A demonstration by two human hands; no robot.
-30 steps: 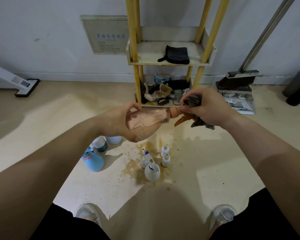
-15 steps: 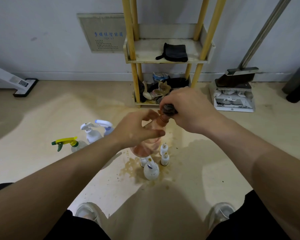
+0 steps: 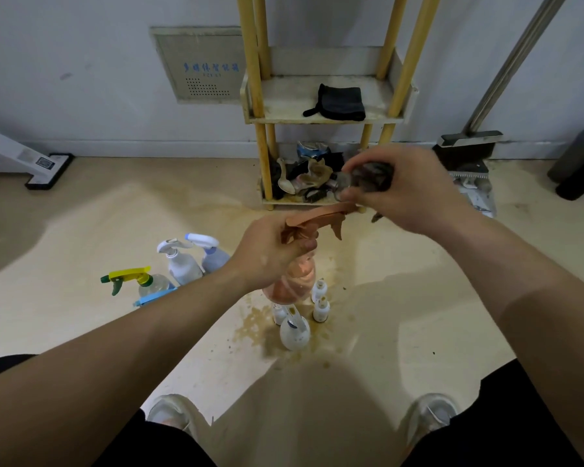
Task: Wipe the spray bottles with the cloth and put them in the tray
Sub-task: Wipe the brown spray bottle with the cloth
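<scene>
My left hand [image 3: 270, 254] grips the neck of an orange spray bottle [image 3: 292, 281], held upright in the air with its orange trigger head [image 3: 321, 219] pointing right. My right hand [image 3: 408, 190] holds a bunched dark grey cloth [image 3: 371, 175] at the nozzle end of that head. On the floor to the left stand a yellow-headed spray bottle [image 3: 139, 281] and two white spray bottles [image 3: 179, 261]. The shelf unit's middle tray [image 3: 284, 102] carries a folded black cloth [image 3: 339, 102].
Several small white bottles [image 3: 295, 332] stand on a stained floor patch below my hands. The yellow-posted shelf unit [image 3: 257, 96] has a cluttered bottom tray [image 3: 304, 180]. A dustpan and broom [image 3: 466, 156] lean at the right wall, a dark bin [image 3: 577, 163] beyond.
The bottle went from lying sideways to upright. My left hand slid up from its body to its neck, and my right hand with the cloth moved from the cap out along the trigger head.
</scene>
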